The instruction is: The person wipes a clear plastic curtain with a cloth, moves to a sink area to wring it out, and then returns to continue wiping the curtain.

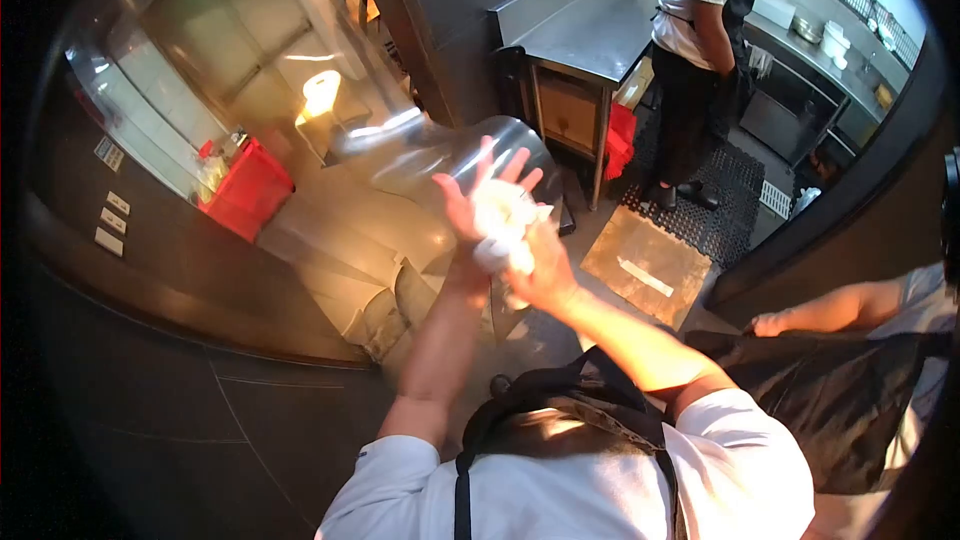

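My left hand is raised in front of me, palm up and fingers spread under bright light. A crumpled white cloth or paper towel lies against its palm and wrist. My right hand is closed around that white wad and presses it to the heel of my left hand. Glare washes out part of the palm, and the wad's exact kind cannot be made out. Just behind my fingers hangs a shiny transparent curtain.
A steel counter stands behind the curtain, with a person in a black apron beside it on a black rubber mat. Another person's arm reaches in at right. A red crate stands at left. Brown cardboard covers the floor.
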`<action>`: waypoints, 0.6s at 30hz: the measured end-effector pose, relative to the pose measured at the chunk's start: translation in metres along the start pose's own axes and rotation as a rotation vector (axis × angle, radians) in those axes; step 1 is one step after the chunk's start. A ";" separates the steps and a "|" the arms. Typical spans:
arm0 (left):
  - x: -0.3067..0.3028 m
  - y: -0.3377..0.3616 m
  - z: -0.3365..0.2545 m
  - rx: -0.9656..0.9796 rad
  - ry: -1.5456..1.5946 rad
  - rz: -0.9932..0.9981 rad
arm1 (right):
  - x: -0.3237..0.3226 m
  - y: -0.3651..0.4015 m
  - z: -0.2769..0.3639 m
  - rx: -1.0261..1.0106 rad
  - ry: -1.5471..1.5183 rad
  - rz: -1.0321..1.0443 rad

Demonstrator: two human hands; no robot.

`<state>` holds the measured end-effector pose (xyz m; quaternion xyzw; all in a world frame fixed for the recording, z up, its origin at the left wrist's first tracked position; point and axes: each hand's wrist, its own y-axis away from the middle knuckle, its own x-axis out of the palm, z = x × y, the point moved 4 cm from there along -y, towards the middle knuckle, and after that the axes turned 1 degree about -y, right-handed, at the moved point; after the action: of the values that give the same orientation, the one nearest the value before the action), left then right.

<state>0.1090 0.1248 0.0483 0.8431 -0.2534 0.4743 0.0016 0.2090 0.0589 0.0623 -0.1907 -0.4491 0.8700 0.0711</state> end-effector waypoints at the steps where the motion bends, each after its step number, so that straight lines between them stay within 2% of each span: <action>1: 0.007 0.004 0.007 0.003 0.011 -0.009 | -0.004 0.005 -0.016 0.065 0.009 -0.024; 2: 0.028 0.007 0.013 0.048 0.029 -0.002 | -0.001 0.011 -0.050 0.236 0.025 -0.091; 3: 0.028 0.006 0.024 0.043 0.009 0.019 | -0.004 -0.005 -0.071 0.534 -0.052 -0.048; 4: 0.030 0.004 0.032 0.041 -0.010 0.040 | -0.016 -0.029 -0.057 0.630 -0.064 -0.100; 6: 0.025 0.006 0.026 -0.016 -0.188 -0.042 | 0.007 0.004 -0.065 0.521 -0.069 -0.012; 7: 0.010 0.007 0.027 -0.050 -0.134 -0.072 | 0.018 0.026 -0.048 0.274 0.027 -0.087; 8: -0.006 0.008 0.028 -0.083 -0.077 -0.104 | 0.010 0.030 -0.009 0.210 -0.120 -0.028; 10: -0.025 0.020 0.032 -0.130 0.055 -0.157 | -0.002 0.020 0.018 0.077 0.057 -0.007; 11: -0.041 0.029 0.044 -0.160 0.188 -0.061 | 0.005 0.031 -0.012 0.133 0.130 -0.002; 12: 0.012 0.040 0.035 -0.005 -0.076 -0.303 | 0.006 0.028 -0.033 0.234 0.075 -0.069; 14: 0.031 0.044 0.040 0.091 -0.039 -0.044 | -0.007 -0.016 -0.037 0.665 -0.133 -0.067; 15: 0.026 0.040 0.039 0.146 -0.114 -0.024 | 0.002 -0.014 -0.043 0.755 -0.174 0.026; 17: -0.072 0.031 0.047 0.165 -0.213 -0.165 | 0.028 0.029 -0.022 0.581 -0.271 0.101; 18: -0.081 0.025 0.035 0.105 -0.180 -0.236 | 0.032 0.042 -0.010 0.437 -0.205 0.147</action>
<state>0.0916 0.1293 -0.0418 0.9050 -0.1264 0.4060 -0.0092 0.1861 0.0511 0.0146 -0.1136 -0.2401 0.9641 0.0015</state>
